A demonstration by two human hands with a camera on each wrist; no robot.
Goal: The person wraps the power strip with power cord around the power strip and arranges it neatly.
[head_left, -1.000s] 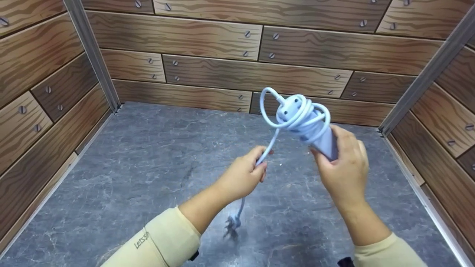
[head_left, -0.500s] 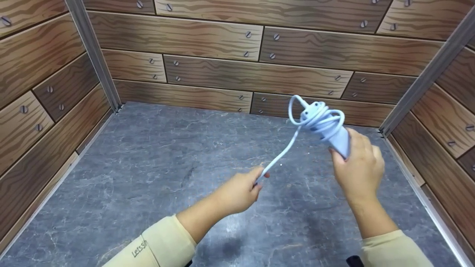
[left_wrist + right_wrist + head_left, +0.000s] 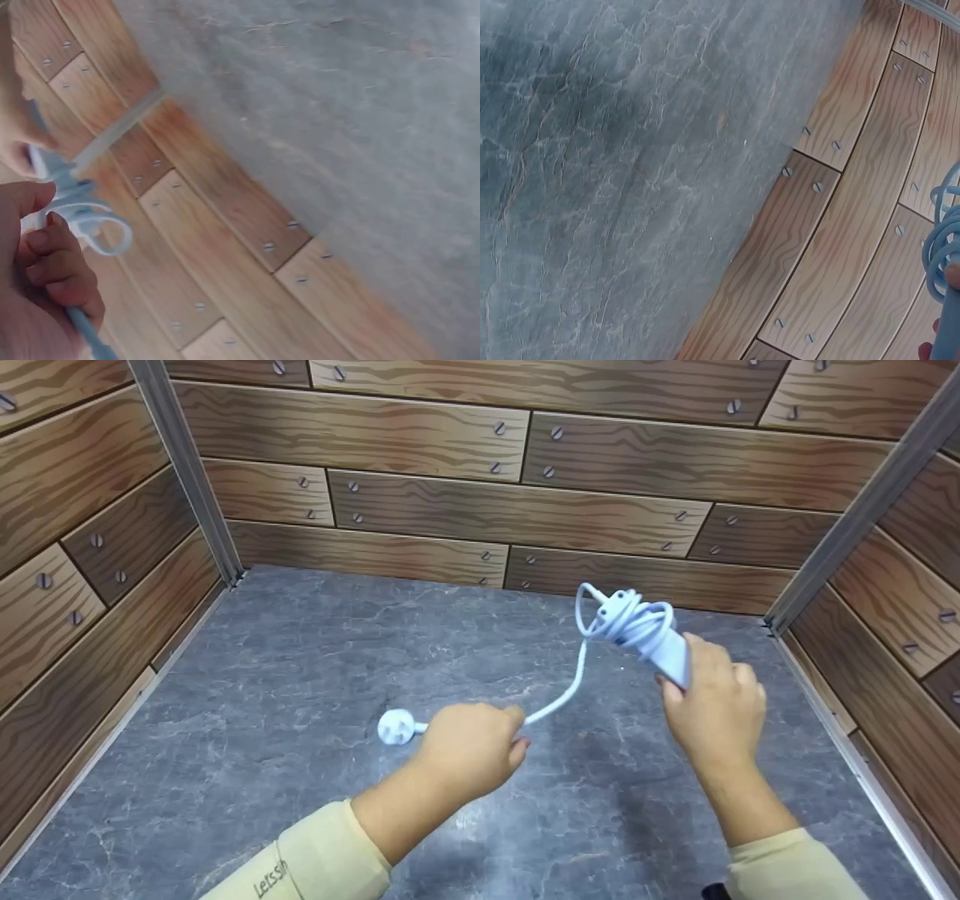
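My right hand grips the lower end of a pale blue power strip, held tilted above the grey floor. Its cord is wound several times round the upper part, near the socket holes. A free length of cord droops from there to my left hand, whose fingers curl round it. Past that hand, on the left, the plug sticks out on a short bit of cord. In the left wrist view the curled fingers show with cord below them. The right wrist view catches only part of the power strip and fingertips.
A dark grey marbled floor lies beneath both hands. Wood-patterned panels form walls at the back and both sides. Metal posts stand in the two back corners.
Both hands have moved lower overall, and the right hand has shifted rightward with the power strip. The plug, hanging below the left hand a second ago, has swung up to that hand's left.
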